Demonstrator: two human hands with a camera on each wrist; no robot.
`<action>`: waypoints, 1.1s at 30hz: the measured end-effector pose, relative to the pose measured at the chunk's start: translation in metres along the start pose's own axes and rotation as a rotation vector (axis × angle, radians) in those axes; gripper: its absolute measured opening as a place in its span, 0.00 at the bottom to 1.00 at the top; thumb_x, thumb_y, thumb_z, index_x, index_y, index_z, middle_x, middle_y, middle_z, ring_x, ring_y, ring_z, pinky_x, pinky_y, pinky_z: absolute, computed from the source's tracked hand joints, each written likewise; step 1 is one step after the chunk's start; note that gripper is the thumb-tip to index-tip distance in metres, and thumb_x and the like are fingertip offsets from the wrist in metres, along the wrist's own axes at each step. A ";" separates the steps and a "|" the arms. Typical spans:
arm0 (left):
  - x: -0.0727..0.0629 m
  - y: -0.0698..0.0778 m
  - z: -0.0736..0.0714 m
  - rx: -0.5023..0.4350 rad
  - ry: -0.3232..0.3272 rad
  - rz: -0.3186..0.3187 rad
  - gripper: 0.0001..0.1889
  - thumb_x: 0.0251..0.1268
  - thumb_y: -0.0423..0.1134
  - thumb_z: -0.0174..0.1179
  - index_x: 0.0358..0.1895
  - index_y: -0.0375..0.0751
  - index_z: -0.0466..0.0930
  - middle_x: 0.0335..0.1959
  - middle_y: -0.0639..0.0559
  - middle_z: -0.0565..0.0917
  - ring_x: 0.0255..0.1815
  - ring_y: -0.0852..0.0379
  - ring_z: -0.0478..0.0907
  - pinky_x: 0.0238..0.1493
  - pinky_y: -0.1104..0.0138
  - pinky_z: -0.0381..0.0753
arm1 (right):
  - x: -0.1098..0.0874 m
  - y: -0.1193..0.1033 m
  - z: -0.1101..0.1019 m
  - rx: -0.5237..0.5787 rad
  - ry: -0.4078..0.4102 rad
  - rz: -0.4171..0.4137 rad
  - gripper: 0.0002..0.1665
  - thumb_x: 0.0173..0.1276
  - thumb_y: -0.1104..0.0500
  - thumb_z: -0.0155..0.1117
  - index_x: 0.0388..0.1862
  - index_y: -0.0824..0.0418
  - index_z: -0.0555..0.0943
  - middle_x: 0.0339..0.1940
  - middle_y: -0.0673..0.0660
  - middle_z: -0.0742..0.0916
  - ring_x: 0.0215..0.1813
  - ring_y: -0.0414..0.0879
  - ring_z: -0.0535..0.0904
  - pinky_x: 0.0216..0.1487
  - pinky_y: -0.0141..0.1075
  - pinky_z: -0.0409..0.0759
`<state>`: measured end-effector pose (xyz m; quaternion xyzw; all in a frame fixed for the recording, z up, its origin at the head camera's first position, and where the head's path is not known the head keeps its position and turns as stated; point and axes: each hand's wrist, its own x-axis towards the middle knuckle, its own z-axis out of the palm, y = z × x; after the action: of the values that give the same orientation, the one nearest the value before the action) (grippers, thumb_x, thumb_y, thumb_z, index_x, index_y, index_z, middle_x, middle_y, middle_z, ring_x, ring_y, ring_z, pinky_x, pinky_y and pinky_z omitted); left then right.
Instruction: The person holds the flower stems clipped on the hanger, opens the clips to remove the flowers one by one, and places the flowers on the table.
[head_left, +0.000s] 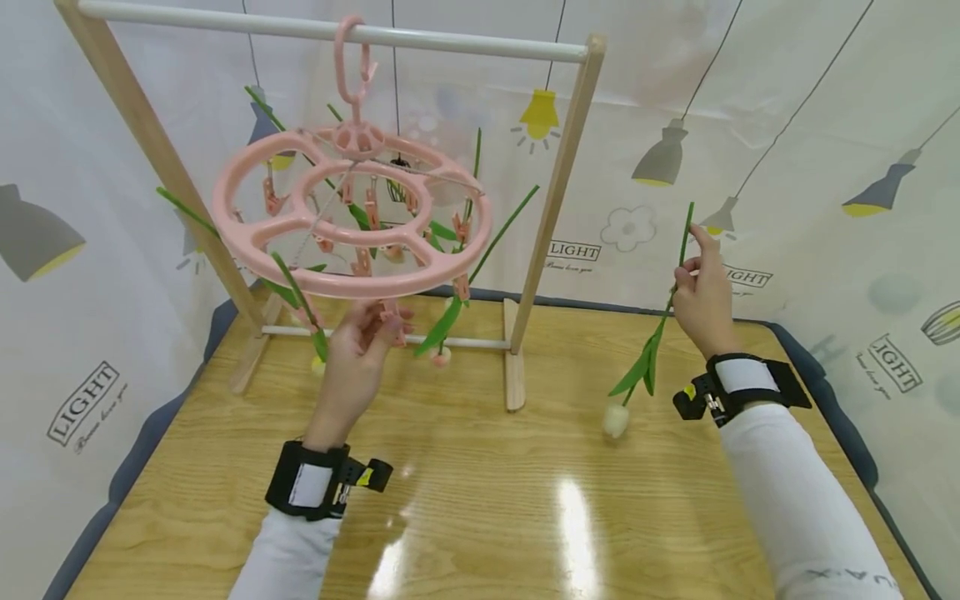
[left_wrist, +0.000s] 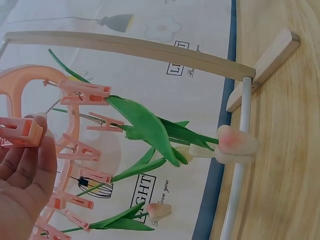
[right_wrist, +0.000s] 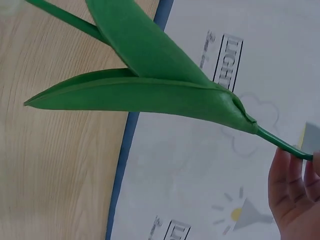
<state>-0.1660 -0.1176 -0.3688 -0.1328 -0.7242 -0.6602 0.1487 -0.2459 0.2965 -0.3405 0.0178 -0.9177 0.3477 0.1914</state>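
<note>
A round pink clip hanger (head_left: pixel 352 286) hangs by its hook from a rack's white top bar. At its near rim my left hand (head_left: pixel 351 362) pinches a pink clothespin (left_wrist: pixel 22 132) between thumb and fingers. Several artificial tulips hang heads down from other clips, among them a pink-and-white tulip (left_wrist: pixel 235 145). Away to the right of the rack, my right hand (head_left: pixel 705 300) holds a white tulip (head_left: pixel 616 421) by the upper stem, its bloom pointing down. Green leaves (right_wrist: pixel 140 95) of this tulip fill much of the right wrist view; its bloom is mostly cut off there.
The rack's wooden right post (head_left: pixel 558 183) and foot (head_left: pixel 513 367) stand between my two hands. A white lower bar (head_left: pixel 480 343) runs behind the left hand. Under everything lies a wood-grain table (head_left: pixel 480 492), with a lamp-print curtain (head_left: pixel 630 267) behind and at the sides.
</note>
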 end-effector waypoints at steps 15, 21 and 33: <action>-0.001 0.000 -0.002 0.000 -0.001 -0.003 0.12 0.76 0.32 0.51 0.54 0.26 0.70 0.45 0.54 0.81 0.44 0.66 0.81 0.47 0.74 0.82 | -0.002 0.048 -0.039 -0.140 -0.019 0.069 0.40 0.71 0.72 0.37 0.81 0.57 0.48 0.40 0.68 0.73 0.34 0.56 0.65 0.33 0.43 0.61; -0.001 -0.001 -0.003 -0.001 0.003 -0.007 0.10 0.76 0.32 0.50 0.53 0.29 0.70 0.47 0.44 0.81 0.44 0.66 0.81 0.46 0.75 0.82 | -0.008 0.060 -0.045 -0.192 -0.090 0.072 0.41 0.68 0.74 0.39 0.80 0.62 0.50 0.40 0.71 0.74 0.35 0.58 0.67 0.34 0.46 0.63; -0.004 -0.002 -0.006 0.023 0.001 0.017 0.10 0.76 0.32 0.50 0.54 0.31 0.70 0.48 0.42 0.82 0.45 0.55 0.82 0.45 0.75 0.81 | -0.028 0.104 -0.044 -0.311 -0.229 0.143 0.40 0.65 0.71 0.40 0.78 0.66 0.52 0.32 0.69 0.78 0.27 0.54 0.69 0.25 0.39 0.60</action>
<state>-0.1631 -0.1236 -0.3713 -0.1370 -0.7304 -0.6507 0.1562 -0.2222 0.4008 -0.3861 -0.0376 -0.9750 0.2103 0.0609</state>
